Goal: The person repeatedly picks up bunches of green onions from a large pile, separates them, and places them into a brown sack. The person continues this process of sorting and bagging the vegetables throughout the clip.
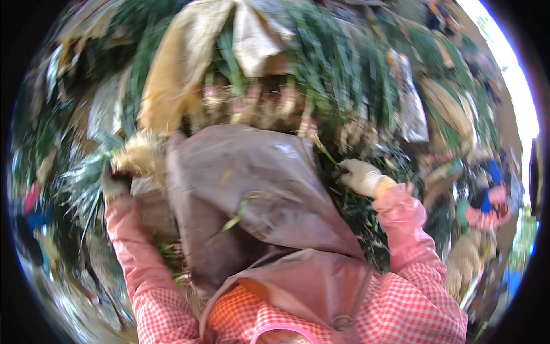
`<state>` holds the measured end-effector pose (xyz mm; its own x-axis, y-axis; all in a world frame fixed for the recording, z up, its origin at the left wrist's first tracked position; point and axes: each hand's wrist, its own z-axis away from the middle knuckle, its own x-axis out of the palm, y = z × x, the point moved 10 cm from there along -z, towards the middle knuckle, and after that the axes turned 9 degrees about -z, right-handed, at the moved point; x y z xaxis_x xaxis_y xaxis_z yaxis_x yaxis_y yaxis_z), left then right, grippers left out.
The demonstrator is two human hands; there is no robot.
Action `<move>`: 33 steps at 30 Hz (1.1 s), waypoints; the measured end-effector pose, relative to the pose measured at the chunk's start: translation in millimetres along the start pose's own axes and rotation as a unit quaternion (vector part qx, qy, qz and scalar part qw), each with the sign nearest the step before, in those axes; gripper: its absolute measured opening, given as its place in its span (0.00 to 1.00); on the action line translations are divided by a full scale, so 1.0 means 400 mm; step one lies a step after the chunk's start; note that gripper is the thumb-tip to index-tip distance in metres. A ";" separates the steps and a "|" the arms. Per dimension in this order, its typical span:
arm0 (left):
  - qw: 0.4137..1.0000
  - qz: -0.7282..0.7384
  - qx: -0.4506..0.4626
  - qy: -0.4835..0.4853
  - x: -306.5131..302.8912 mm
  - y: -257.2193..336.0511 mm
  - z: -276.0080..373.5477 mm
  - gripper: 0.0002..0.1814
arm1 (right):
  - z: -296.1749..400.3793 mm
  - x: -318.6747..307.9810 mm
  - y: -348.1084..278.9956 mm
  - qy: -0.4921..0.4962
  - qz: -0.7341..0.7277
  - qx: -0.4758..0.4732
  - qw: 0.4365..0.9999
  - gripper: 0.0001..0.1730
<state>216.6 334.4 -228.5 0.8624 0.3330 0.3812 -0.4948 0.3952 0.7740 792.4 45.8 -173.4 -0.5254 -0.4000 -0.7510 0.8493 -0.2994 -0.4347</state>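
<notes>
At the left, my left hand (116, 182) in a dark-palmed glove is closed around a bunch of scallion-like plants (139, 152). Its pale, shaggy roots point toward my lap, and its green leaves fan out to the left. On the right, my right hand (361, 176), in a whitish glove, has its fingers bent at the lower end of a thin green stalk (325, 152). Blur hides whether the fingers grip that stalk. A brown waterproof apron (253, 180) covers my lap between the hands. One loose green leaf (236, 215) lies on it.
Beyond my knees lie more rooted plants (253, 101) and long green leaves (339, 64), partly under a tan woven sack (180, 64). Leaf scraps (365, 223) pile up beside my right thigh. A person (490, 206) is at the far right.
</notes>
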 end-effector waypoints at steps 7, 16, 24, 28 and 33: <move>0.965 0.024 -0.013 0.259 -0.130 -0.029 0.077 0.25 | 0.016 0.014 0.455 0.340 -0.538 0.199 0.745 0.12; 0.892 -0.067 0.123 -0.430 0.898 -0.058 0.428 0.12 | -0.178 -0.045 0.619 0.414 -0.270 0.336 0.802 0.19; 0.825 -0.366 -0.085 -0.422 1.115 -0.938 0.687 0.14 | 0.122 -0.101 0.149 0.427 -0.173 -0.028 0.887 0.12; 0.847 -0.368 -0.187 -0.334 1.037 -0.955 0.669 0.06 | 0.158 -0.117 0.270 0.493 -0.487 -0.111 0.713 0.06; 0.894 -0.307 -0.013 -0.326 1.094 -0.859 0.682 0.05 | -0.001 -0.092 0.730 0.552 -0.319 0.182 0.749 0.14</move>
<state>793.0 110.8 -189.9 0.8470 -0.5202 0.1095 0.0980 0.3552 0.9296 1060.0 -26.5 -272.9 -0.2858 0.8245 -0.4884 0.2674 -0.4208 -0.8668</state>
